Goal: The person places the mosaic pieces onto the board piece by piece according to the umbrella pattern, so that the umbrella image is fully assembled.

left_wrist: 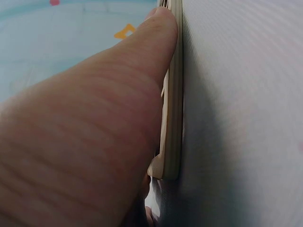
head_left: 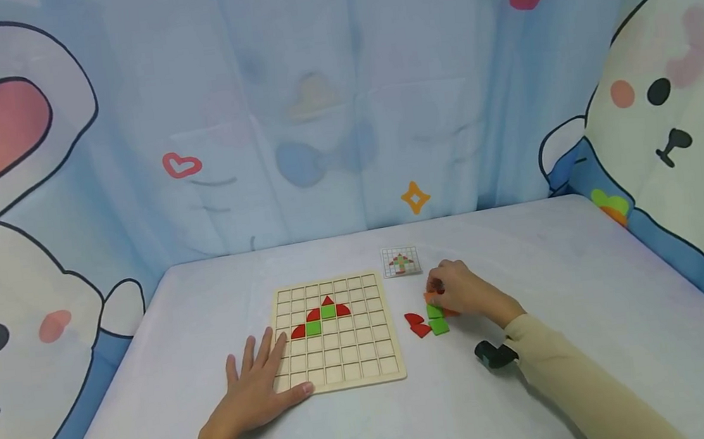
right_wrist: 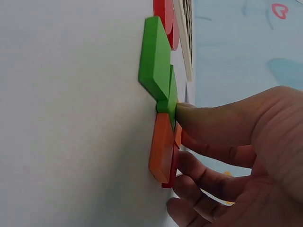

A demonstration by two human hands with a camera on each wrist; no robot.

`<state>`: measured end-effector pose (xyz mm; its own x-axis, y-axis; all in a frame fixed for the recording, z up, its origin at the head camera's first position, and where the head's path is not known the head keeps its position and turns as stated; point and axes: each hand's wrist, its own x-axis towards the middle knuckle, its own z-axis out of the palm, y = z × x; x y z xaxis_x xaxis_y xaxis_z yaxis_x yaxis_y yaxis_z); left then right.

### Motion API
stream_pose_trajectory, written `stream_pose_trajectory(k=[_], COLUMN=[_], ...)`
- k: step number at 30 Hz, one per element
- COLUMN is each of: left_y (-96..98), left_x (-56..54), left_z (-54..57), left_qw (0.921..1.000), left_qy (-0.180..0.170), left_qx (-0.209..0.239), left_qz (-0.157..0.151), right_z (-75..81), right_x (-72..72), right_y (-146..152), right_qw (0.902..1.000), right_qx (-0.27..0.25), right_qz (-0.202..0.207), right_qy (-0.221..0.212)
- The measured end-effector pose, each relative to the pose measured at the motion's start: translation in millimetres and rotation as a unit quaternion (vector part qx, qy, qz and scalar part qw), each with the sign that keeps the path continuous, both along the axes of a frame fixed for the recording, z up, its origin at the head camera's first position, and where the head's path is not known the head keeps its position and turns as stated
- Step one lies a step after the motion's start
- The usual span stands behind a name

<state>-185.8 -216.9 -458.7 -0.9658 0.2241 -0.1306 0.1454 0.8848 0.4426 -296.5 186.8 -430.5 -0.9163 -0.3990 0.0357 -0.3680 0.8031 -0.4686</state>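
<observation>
A wooden grid board (head_left: 367,373) lies on the table with red and green pieces set in it: a red triangle (head_left: 328,300), green squares (head_left: 314,328) and red rounded pieces (head_left: 343,310). My left hand (head_left: 256,388) lies spread over the board's lower left corner; in the left wrist view its thumb (left_wrist: 158,42) rests along the board's edge. My right hand (head_left: 463,290) bends its fingers over a small heap of loose pieces. In the right wrist view its thumb (right_wrist: 208,123) touches a green piece (right_wrist: 172,90) beside an orange piece (right_wrist: 162,146). The fingers hide whether a piece is pinched.
Above the heap lies a small pattern card (head_left: 401,261) showing a red and green figure on a grid. Loose red pieces (head_left: 420,329) and a green square (head_left: 439,326) lie between the board and my right hand. A printed curtain (head_left: 325,201) hangs behind the white tabletop.
</observation>
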Motion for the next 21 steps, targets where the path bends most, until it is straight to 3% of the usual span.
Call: stream_pose_trajectory(k=[7,13,21], left_y=[-1.3,-1.2,-1.3], left_x=[-0.7,-0.7,0.4], left_z=[-1.6,-1.1,0.3], left_qw=[1.0,0.9999,1.0], left_qy=[0.001,0.002,0.001], left_qx=[0.005,0.009,0.007], left_qz=[-0.003,-0.007,-0.004], right_z=[0.0,-1.9,-0.5], right_x=[-9.3,-11.4,-10.8], right_y=[2.6,4.4,-6.0], right_qw=[0.9992,0.9955,0.9834], right_qx=[-0.024,-0.092,-0.179], right_qz=[0.018,0.0,-0.023], right_qy=[-0.026,-0.023,-0.022])
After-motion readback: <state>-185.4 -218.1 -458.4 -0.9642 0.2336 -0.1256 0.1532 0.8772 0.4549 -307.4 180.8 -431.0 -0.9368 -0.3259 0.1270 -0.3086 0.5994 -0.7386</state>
